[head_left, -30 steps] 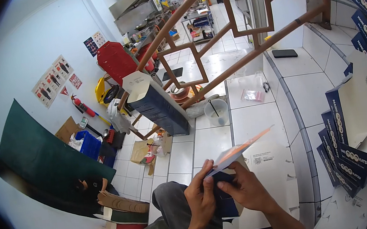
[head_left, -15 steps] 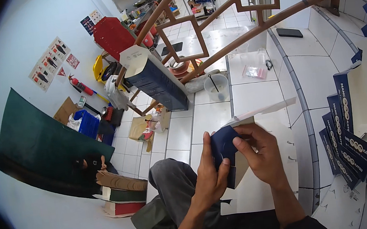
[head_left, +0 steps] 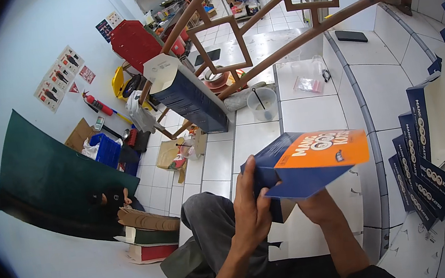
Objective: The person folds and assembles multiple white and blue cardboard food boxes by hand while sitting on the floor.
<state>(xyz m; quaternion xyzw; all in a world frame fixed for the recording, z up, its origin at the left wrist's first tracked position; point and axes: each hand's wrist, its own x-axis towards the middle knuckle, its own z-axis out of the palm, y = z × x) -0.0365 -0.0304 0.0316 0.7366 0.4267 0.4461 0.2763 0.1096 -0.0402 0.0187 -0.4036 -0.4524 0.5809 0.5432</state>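
A partly folded cardboard food box (head_left: pixel 309 177), navy blue with an orange printed panel, is held up in front of me. My left hand (head_left: pixel 252 202) grips its left end, thumb on the near side and fingers along the outer wall. My right hand (head_left: pixel 317 208) is under the box's right part, its fingers hidden behind the blue flap. Below the box, flat white card sheets (head_left: pixel 316 233) lie on the tiled step beside my knee.
Formed blue boxes (head_left: pixel 430 139) stand stacked at my right. A tall blue box (head_left: pixel 189 95) leans by the brown metal railing (head_left: pixel 320 30). A clear plastic tub (head_left: pixel 263 108), a small plastic bag (head_left: pixel 308 85) and a phone (head_left: pixel 351 36) rest on tiles ahead. Green board (head_left: pixel 57 166) stands left.
The box has turned, so its orange panel now faces up and a blue flap covers my right fingers. The right hand has moved under it. The left hand keeps its hold.
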